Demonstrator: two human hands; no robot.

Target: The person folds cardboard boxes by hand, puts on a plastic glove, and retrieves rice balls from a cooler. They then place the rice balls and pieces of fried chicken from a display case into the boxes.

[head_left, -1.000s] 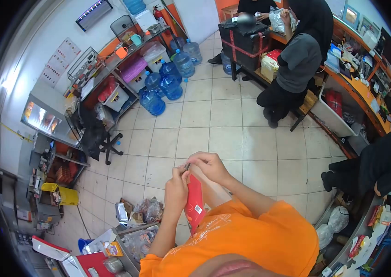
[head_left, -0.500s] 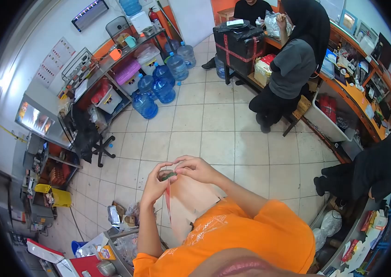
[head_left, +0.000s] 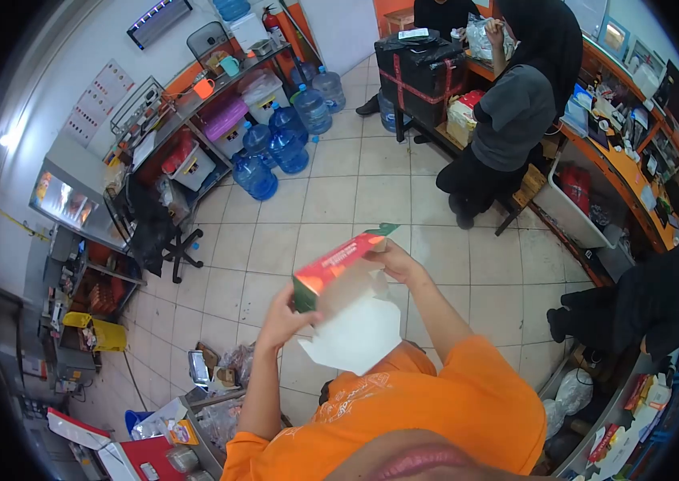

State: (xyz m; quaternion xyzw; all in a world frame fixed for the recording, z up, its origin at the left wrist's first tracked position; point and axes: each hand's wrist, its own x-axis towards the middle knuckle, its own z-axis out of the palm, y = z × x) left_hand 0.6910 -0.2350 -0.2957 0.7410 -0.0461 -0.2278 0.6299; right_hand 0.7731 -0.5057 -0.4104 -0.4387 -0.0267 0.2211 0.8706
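In front of my orange shirt I hold a cardboard food box (head_left: 351,333), partly folded, its inside white and its outer side printed red and green. My left hand (head_left: 285,319) grips the left end, thumb on the inner side and fingers behind the panel. At the far right end, my right hand (head_left: 397,261) is closed on the box's edge near a green corner flap. The white panels lean open towards my body. Some of my fingers are hidden behind the cardboard.
Blue water jugs (head_left: 287,148) stand by the shelf at the upper left. An office chair (head_left: 183,248) is at left. A person in a grey shirt (head_left: 516,112) stands by a black taped box (head_left: 419,80). Another person in black (head_left: 636,297) is at right.
The cardboard has turned and spread, now showing its white inside and red-green printed side. My hands have moved apart, the right one going right and up to the far end.
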